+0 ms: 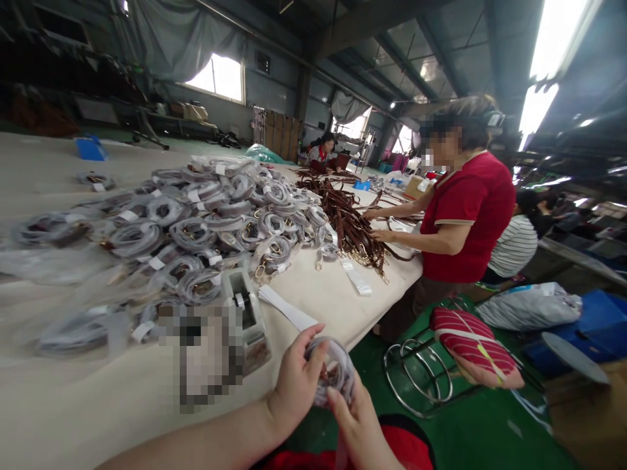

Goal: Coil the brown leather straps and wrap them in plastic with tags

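Note:
Both my hands hold one coiled strap in a clear bag (336,373) at the table's near edge. My left hand (296,384) wraps round its left side, thumb on top. From below, my right hand (356,418) pinches the bag's lower edge. A large heap of similar bagged coils (196,222) covers the cream table (73,391) ahead of me. White paper strips (289,310) lie just beyond my hands, beside a tape dispenser (245,307).
A person in a red shirt (465,222) stands at the table's right side, hands on a pile of brown straps (350,222). A metal stool with a striped cushion (465,346) stands on the green floor. Other people work farther back.

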Demonstrator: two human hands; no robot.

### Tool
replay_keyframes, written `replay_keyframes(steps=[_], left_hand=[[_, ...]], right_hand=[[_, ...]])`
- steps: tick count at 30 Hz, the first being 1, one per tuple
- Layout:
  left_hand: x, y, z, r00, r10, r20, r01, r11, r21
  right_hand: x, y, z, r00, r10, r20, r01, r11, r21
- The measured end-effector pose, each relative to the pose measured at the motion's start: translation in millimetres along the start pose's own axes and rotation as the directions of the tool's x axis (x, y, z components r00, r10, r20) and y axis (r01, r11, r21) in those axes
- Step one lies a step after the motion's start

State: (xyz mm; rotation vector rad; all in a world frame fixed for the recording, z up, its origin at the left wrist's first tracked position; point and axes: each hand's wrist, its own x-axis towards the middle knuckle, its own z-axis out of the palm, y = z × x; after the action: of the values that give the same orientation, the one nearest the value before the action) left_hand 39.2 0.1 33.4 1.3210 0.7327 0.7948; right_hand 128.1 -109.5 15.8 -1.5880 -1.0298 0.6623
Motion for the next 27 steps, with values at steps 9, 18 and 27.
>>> replay_keyframes(steps=[9,18,27], left_hand=[[4,4,-0.5,0.94,0.132,0.315,-0.207,0.953,0.219],[-2,-9,4.1,0.884,0.049,0.466,-0.119,0.985,0.122],[-6,-1,2.6,0.886,0.039,0.462,-0.264,0.862,0.432]], right_hand=[[17,-15,-46,0.98,0.097,0.176,-0.061,0.978,-0.202],[7,-38,-50,0.989,0.1,0.113,-0.017,0.818,-0.575],[7,0,-41,0.982,0.148,0.119,-0.061,0.841,-0.538]])
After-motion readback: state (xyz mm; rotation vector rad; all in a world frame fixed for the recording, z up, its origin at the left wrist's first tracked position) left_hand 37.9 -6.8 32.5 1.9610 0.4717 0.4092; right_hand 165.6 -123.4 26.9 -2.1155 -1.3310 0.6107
